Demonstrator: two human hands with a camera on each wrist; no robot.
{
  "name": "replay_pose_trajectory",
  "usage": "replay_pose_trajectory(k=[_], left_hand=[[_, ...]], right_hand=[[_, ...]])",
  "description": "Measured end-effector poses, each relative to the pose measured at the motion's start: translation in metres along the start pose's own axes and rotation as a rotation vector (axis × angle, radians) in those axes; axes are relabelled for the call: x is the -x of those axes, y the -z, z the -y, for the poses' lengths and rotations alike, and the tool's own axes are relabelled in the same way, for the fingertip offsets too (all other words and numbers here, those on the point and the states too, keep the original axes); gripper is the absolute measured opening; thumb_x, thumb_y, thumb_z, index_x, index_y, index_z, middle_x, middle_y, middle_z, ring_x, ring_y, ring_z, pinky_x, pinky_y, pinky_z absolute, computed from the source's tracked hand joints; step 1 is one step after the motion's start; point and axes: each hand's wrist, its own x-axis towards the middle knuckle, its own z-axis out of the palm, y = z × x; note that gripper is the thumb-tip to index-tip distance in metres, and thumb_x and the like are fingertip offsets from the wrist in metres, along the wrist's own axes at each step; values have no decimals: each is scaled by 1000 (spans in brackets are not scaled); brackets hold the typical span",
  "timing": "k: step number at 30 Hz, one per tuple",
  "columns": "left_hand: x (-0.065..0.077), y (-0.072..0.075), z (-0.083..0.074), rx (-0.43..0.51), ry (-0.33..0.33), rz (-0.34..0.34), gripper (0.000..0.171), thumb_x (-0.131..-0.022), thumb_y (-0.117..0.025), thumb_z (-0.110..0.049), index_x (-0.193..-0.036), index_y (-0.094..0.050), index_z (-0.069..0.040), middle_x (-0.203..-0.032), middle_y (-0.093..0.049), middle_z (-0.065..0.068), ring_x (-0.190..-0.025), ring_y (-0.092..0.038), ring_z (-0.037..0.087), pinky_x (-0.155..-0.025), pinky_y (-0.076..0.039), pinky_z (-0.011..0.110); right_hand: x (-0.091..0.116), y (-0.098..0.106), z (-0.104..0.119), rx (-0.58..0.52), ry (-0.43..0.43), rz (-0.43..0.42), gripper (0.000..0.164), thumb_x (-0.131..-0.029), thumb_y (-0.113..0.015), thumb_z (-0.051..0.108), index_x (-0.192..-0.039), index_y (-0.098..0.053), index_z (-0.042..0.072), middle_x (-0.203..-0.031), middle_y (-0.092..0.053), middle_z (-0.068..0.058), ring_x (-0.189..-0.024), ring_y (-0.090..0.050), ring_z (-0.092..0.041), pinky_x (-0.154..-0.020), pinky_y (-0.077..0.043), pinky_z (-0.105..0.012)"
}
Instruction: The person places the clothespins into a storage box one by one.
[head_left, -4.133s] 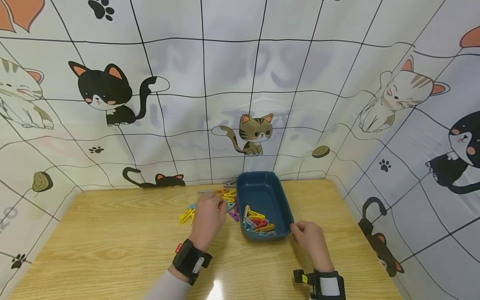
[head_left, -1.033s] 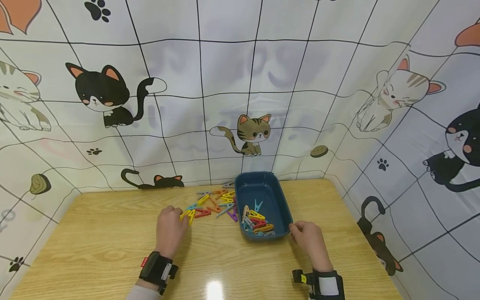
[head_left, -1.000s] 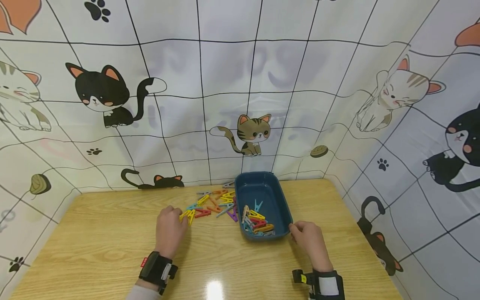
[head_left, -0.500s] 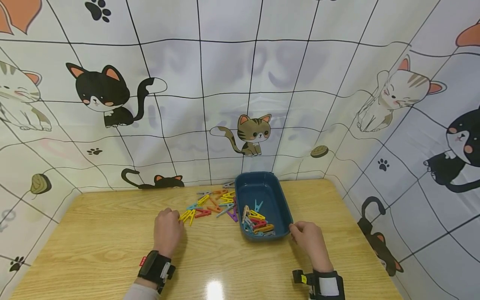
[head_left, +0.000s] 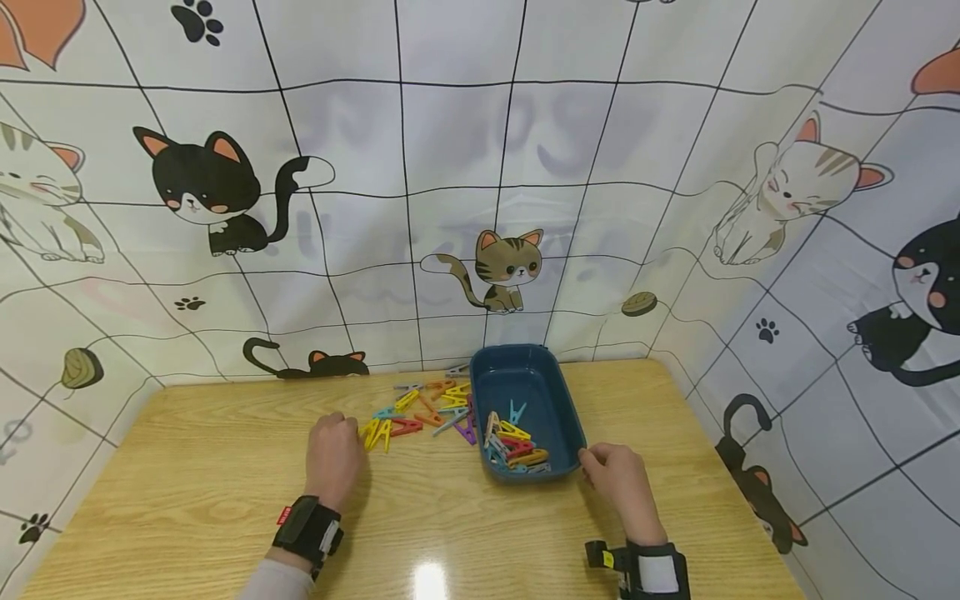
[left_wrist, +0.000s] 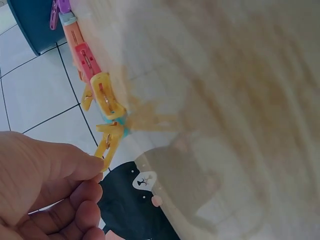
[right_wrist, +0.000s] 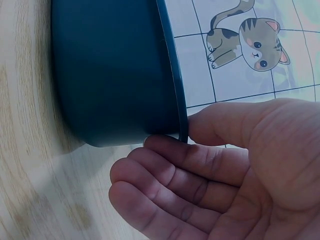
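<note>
My left hand [head_left: 333,458] is at the left end of a loose pile of coloured clothespins [head_left: 427,408]. Its thumb and forefinger pinch the end of a yellow clothespin [left_wrist: 111,135], seen in the left wrist view; another yellow clothespin [left_wrist: 106,97] lies just beyond. A dark blue plastic tub [head_left: 525,383] stands right of the pile, with several mixed clothespins [head_left: 517,446] heaped in its near end. Around the tub's near right corner, my right hand [head_left: 617,483] grips the rim [right_wrist: 175,75] between thumb and forefinger, the other fingers lying below it.
Everything rests on a light wooden table [head_left: 225,483]. A white sheet with printed cats [head_left: 360,292] hangs behind it and along the right side. One grey clothespin [head_left: 457,370] lies at the back edge beside the tub.
Since the oldest frame, my left hand has moved left from the pile's middle to the yellow clothespins, and a light blue clothespin has appeared in the tub. My right hand stays put.
</note>
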Motion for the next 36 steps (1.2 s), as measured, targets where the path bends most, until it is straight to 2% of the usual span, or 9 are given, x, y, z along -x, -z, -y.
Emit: replay_pose_trajectory(k=[7, 16, 20, 27, 36], left_hand=[[-1, 4, -3, 7, -19, -39, 11, -75, -84, 6, -75, -72, 7, -67, -60, 14, -66, -58, 32, -67, -51, 45], [0, 12, -18, 119, -52, -155, 17, -76, -74, 14, -65, -66, 4, -61, -52, 10, -58, -49, 26, -60, -44, 39], [-2, 17, -29, 167, -26, -160, 15, -77, -74, 13, -66, -68, 4, -62, -54, 9, -59, -48, 24, -60, -43, 36], [-1, 23, -52, 255, 33, -140, 5, -79, -77, 9, -76, -74, 6, -70, -61, 11, -67, -57, 26, -61, -47, 39], [1, 19, -87, 345, 15, -158, 5, -80, -79, 7, -80, -77, 3, -76, -68, 10, -73, -61, 24, -64, -52, 37]], right_hand=[[0, 0, 0, 4, -14, 9, 26, -99, -62, 12, -78, -72, 0, -61, -59, 0, -58, -50, -14, -56, -39, -30], [0, 1, 1, 5, -13, 11, 27, -99, -61, 12, -77, -71, 0, -60, -57, 1, -58, -50, -15, -56, -38, -30], [0, 1, 1, 5, -9, 13, 27, -99, -61, 12, -76, -71, 1, -60, -57, 1, -58, -49, -15, -56, -38, -30], [0, 0, 1, 0, -1, 12, 28, -99, -61, 12, -76, -70, 1, -59, -56, 1, -58, -49, -15, -56, -37, -30], [0, 0, 1, 5, -4, 9, 27, -99, -61, 12, -76, -71, 1, -60, -57, 0, -58, -49, -15, -56, -37, -30]])
